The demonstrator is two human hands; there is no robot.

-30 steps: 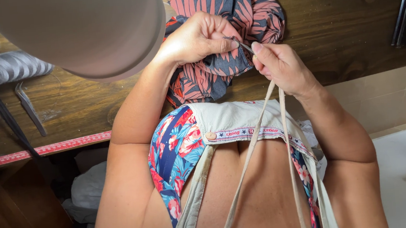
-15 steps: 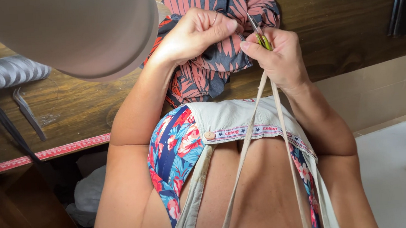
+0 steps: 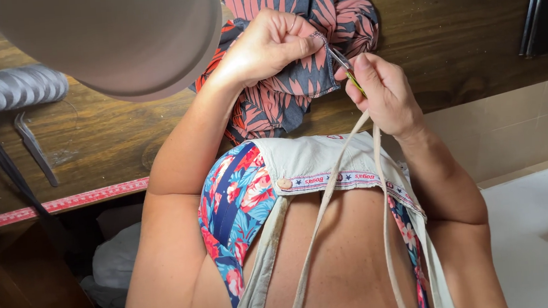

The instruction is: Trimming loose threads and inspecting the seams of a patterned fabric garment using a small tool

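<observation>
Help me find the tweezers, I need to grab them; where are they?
On the wooden table, look left, below the grey thread cone. The metal tweezers lie there: slim and pointed, shorter than the dark tool beside them.

Position: the one camera is sitting on your head, above your chest and arms.
Direction: it is looking steeply down and forward, over your torso to the wooden tabletop (image 3: 123, 140).
Nearness: it is working very close; your left hand (image 3: 265, 44) and right hand (image 3: 383, 93) are filling the upper middle of the frame.
Obstruction: a pale rounded shape (image 3: 115, 36), too near to identify, is covering the upper left corner.
Edges: the tabletop's front edge is running across the lower left.
Shared view: only this single view is showing.
</observation>
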